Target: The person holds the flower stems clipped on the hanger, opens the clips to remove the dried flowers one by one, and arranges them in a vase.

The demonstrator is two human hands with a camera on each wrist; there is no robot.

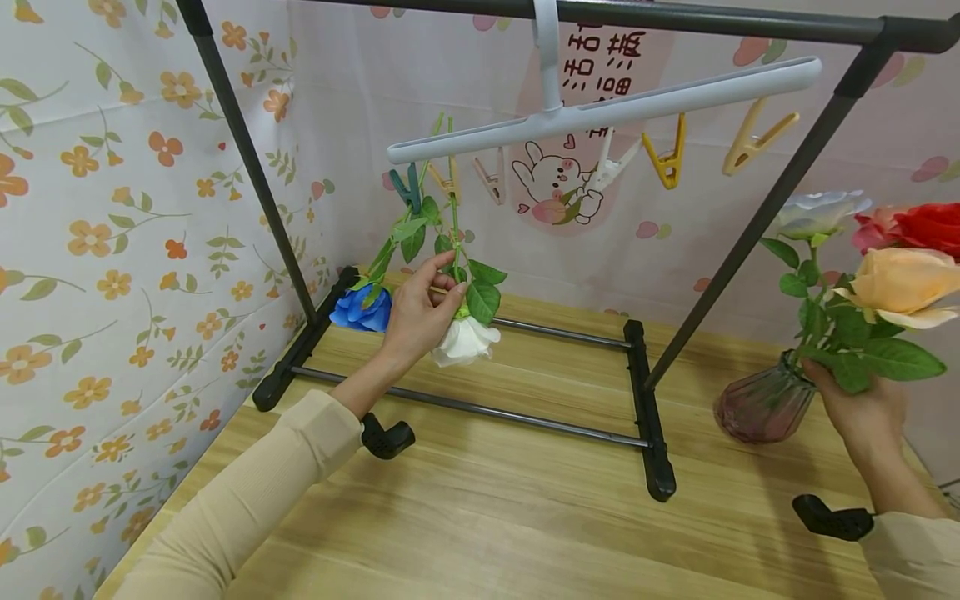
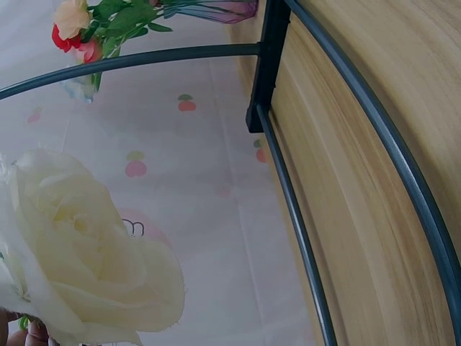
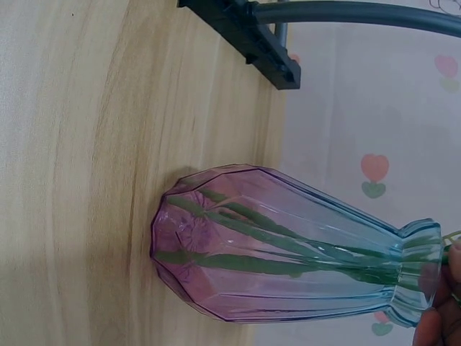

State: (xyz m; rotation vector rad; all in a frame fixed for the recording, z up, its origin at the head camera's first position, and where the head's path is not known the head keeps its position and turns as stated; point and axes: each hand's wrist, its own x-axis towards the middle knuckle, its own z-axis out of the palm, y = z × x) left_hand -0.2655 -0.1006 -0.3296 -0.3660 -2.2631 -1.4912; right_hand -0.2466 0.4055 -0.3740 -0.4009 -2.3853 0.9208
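Observation:
A white rose (image 1: 467, 340) hangs head down from the white hanger (image 1: 600, 108), its stem up by a pale yellow clothespin (image 1: 447, 183). My left hand (image 1: 422, 312) pinches that stem just above the bloom; in the left wrist view the white rose (image 2: 94, 252) fills the lower left, fingertips below it. Beside it a blue rose (image 1: 362, 307) hangs upside down from a dark green clothespin (image 1: 407, 190). On the right, my right hand (image 1: 862, 412) holds the rose stems at the mouth of a pink-purple glass vase (image 3: 281, 252). Peach, red, pink and pale blue blooms rise above that hand.
More clothespins hang along the hanger: pink, white, a yellow one (image 1: 667, 154) and a pale yellow one. The dark rack (image 1: 487, 408) stands on the wooden table (image 1: 480, 500), its posts to either side. Behind is a printed cloth (image 1: 450, 75); a floral cloth (image 1: 112, 250) covers the left.

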